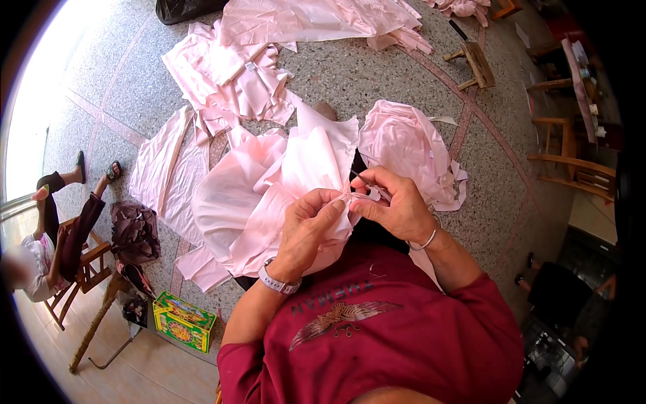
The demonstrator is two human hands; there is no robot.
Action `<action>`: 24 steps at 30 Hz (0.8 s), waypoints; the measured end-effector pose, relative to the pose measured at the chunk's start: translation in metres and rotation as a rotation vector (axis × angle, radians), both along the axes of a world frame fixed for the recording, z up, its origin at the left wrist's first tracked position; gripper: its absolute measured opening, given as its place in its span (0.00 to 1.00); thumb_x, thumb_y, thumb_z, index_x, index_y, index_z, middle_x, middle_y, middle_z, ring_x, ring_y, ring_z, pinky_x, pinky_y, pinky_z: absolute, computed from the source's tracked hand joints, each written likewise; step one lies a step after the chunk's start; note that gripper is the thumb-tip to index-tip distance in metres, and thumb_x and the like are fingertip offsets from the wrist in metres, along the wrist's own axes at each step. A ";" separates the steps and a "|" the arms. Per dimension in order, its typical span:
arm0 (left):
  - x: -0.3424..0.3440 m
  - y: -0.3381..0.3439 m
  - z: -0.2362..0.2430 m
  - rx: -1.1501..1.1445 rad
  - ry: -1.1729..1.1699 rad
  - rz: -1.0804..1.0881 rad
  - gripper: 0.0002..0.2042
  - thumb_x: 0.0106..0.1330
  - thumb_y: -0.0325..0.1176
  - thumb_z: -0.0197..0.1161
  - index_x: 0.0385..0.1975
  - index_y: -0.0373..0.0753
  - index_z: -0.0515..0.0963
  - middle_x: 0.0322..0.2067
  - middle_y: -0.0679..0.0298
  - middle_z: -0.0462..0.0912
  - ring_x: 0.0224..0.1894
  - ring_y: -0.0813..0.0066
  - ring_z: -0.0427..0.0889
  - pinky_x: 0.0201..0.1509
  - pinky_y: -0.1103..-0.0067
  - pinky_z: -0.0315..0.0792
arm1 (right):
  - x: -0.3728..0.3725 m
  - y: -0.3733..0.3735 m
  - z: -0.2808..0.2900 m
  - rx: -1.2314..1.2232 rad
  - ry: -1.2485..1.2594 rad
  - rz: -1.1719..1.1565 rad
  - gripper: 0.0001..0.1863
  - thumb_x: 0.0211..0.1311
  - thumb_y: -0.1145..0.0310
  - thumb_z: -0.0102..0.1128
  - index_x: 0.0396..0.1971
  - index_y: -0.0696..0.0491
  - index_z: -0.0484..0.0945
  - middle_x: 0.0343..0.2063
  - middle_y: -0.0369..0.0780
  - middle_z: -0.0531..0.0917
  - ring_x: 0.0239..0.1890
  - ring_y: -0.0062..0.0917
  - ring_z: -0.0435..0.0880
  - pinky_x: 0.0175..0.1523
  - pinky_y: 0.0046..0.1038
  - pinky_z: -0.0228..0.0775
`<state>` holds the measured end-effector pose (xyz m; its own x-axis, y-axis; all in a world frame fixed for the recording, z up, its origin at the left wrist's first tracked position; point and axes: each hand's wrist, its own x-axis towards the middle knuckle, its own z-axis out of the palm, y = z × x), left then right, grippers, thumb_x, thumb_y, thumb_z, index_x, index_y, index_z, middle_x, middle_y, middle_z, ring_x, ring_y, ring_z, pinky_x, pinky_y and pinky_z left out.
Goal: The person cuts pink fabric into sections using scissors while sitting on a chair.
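Observation:
A pale pink garment (pixel 282 195) lies gathered over my lap. My left hand (pixel 309 219) is closed, its thumb and forefinger pinching the garment's edge. Close beside it, my right hand (pixel 397 205) is closed around a slim dark tool (pixel 359 176) that looks like thread snips, mostly hidden by the fingers. A small white strip (pixel 372 194), perhaps a label, shows between the right thumb and forefinger, next to the pinched edge. The two hands' fingertips nearly meet there. A watch is on my left wrist, a bangle on my right.
Pink garments lie on the speckled floor: a heap (pixel 410 151) at right, others (pixel 229 74) ahead. A wooden stool (pixel 474 66) stands far right, wooden chairs (pixel 572 165) beyond. At left are a green-yellow box (pixel 183 322), dark cloth (pixel 134 229) and a seated person (pixel 50 249).

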<state>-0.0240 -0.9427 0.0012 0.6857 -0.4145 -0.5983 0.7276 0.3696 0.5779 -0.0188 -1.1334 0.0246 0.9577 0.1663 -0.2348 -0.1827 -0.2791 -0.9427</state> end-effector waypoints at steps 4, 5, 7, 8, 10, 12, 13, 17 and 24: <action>0.000 -0.001 0.002 0.031 0.017 0.014 0.07 0.69 0.30 0.60 0.39 0.34 0.79 0.31 0.66 0.83 0.27 0.85 0.78 0.28 0.88 0.72 | -0.001 -0.002 -0.009 -0.013 0.066 0.023 0.10 0.63 0.69 0.62 0.36 0.61 0.78 0.25 0.36 0.80 0.29 0.13 0.74 0.33 0.21 0.69; 0.000 0.000 -0.001 0.005 0.011 0.009 0.07 0.69 0.31 0.60 0.40 0.34 0.78 0.32 0.66 0.82 0.29 0.84 0.79 0.29 0.87 0.73 | 0.000 -0.003 -0.007 -0.039 0.062 0.044 0.10 0.63 0.69 0.62 0.35 0.61 0.78 0.25 0.36 0.80 0.28 0.13 0.74 0.33 0.21 0.69; 0.000 0.000 -0.006 -0.049 0.000 -0.002 0.09 0.70 0.31 0.60 0.43 0.34 0.77 0.35 0.67 0.80 0.32 0.83 0.79 0.32 0.87 0.74 | 0.003 -0.005 -0.001 -0.094 0.056 0.084 0.10 0.63 0.69 0.62 0.34 0.61 0.78 0.23 0.36 0.80 0.28 0.13 0.74 0.32 0.21 0.69; -0.001 0.000 -0.003 -0.019 -0.047 0.034 0.09 0.67 0.31 0.62 0.43 0.34 0.76 0.38 0.65 0.78 0.34 0.81 0.79 0.33 0.85 0.74 | 0.003 -0.005 -0.001 -0.094 0.066 0.070 0.10 0.62 0.69 0.62 0.34 0.61 0.78 0.23 0.36 0.80 0.27 0.13 0.74 0.32 0.21 0.69; -0.003 -0.002 0.007 0.041 -0.140 0.108 0.12 0.63 0.30 0.66 0.43 0.34 0.74 0.43 0.62 0.74 0.36 0.77 0.79 0.37 0.81 0.74 | 0.004 -0.004 0.000 -0.095 0.086 0.044 0.09 0.62 0.69 0.61 0.34 0.61 0.78 0.22 0.36 0.79 0.27 0.13 0.73 0.31 0.21 0.68; -0.007 0.000 0.000 0.430 -0.569 0.042 0.16 0.58 0.30 0.71 0.43 0.36 0.73 0.46 0.58 0.70 0.37 0.70 0.79 0.37 0.78 0.74 | 0.004 -0.002 -0.001 -0.046 0.084 0.021 0.09 0.62 0.69 0.61 0.33 0.61 0.78 0.22 0.36 0.79 0.26 0.13 0.72 0.31 0.21 0.67; -0.007 0.000 -0.001 0.626 -0.782 0.006 0.19 0.55 0.29 0.73 0.43 0.36 0.73 0.48 0.56 0.68 0.37 0.67 0.79 0.37 0.76 0.73 | 0.003 -0.001 -0.001 -0.021 0.084 0.011 0.09 0.62 0.69 0.61 0.33 0.61 0.78 0.22 0.36 0.79 0.26 0.13 0.71 0.30 0.21 0.67; -0.003 -0.001 0.010 0.945 -1.120 -0.070 0.17 0.51 0.27 0.74 0.39 0.38 0.75 0.48 0.52 0.67 0.32 0.58 0.77 0.33 0.70 0.71 | 0.005 -0.001 0.004 -0.108 0.092 0.049 0.08 0.62 0.70 0.61 0.33 0.61 0.78 0.22 0.36 0.80 0.26 0.13 0.73 0.32 0.22 0.69; -0.005 -0.005 -0.004 0.758 -0.918 -0.050 0.06 0.64 0.29 0.65 0.37 0.36 0.77 0.29 0.66 0.76 0.29 0.75 0.75 0.32 0.79 0.69 | 0.004 0.001 0.003 -0.119 0.015 0.058 0.08 0.61 0.71 0.61 0.32 0.61 0.78 0.21 0.34 0.77 0.26 0.12 0.71 0.31 0.20 0.66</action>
